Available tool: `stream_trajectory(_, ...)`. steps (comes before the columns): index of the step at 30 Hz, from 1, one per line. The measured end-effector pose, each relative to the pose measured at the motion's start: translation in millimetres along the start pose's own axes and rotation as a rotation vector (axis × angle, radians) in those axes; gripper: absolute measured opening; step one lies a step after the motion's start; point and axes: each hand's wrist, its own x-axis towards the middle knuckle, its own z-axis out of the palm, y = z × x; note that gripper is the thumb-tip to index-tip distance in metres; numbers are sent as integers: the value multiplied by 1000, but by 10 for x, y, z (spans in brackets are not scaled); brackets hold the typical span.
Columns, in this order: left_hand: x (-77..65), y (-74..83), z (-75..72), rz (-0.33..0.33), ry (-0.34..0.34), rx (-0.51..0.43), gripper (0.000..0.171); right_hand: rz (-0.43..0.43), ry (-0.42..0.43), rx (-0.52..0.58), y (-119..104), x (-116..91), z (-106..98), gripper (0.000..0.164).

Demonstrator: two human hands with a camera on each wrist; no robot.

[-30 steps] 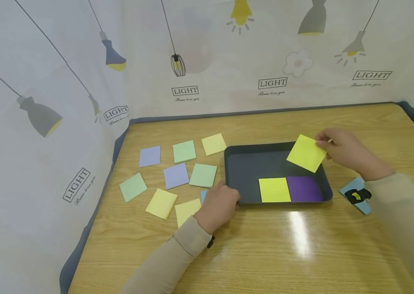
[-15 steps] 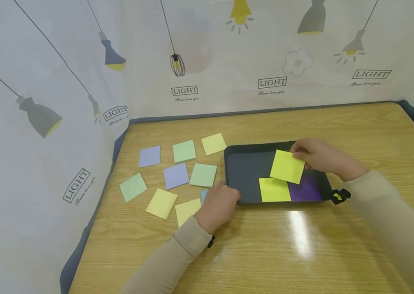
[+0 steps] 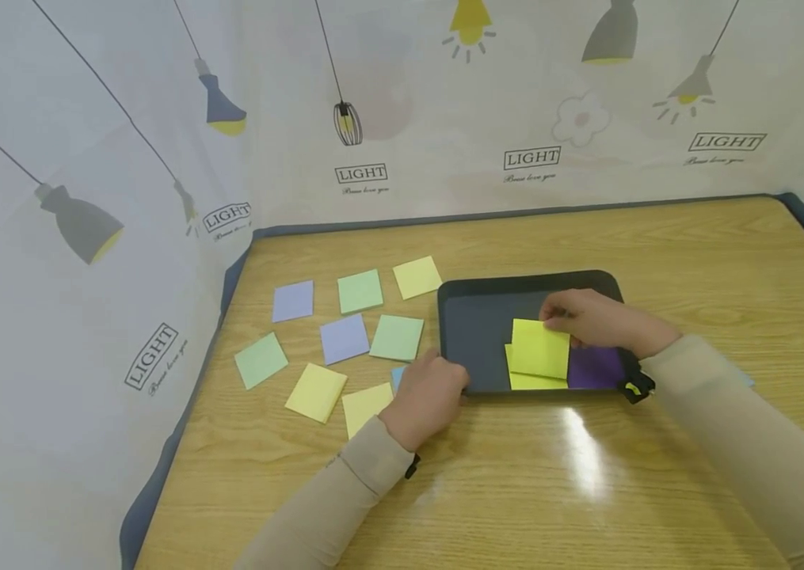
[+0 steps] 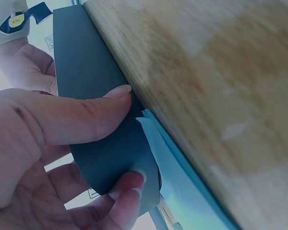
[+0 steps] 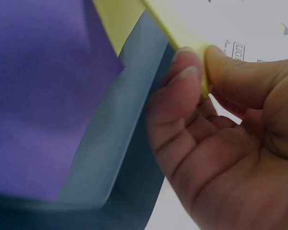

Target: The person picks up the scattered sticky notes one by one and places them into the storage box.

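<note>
In the lower frame, a wooden table (image 3: 487, 491) is topped by pastel notes (image 3: 344, 339) (centre-left) and a dark tray (image 3: 473, 340), centre-right.

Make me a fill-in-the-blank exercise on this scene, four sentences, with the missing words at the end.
1. The held pad, pinched by the right hand, is coloured ____.
2. In the head view, the left hand grips the dark tray at its near ____ corner.
3. In the tray, the rightmost pad is coloured ____.
4. In the head view, ____ green pads lie on the table.

Missing words: yellow; left; purple; three.
</note>
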Motion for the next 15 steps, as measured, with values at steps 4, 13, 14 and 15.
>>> stream_trajectory(4, 8, -1, 0, -5, 1, -6, 6, -4, -27, 2, -41, 32, 30, 13)
stream_trajectory(13, 8, 2, -13, -13, 0, -6, 5, 15, -102, -11, -81, 78, 73, 11)
stream_trajectory(14, 5, 3, -13, -10, 2, -3, 5, 18, -112, -18, -85, 80, 75, 11)
stream_trajectory(15, 4, 3, -13, -6, 5, 0, 5, 23, -121, -23, -90, 81, 77, 12)
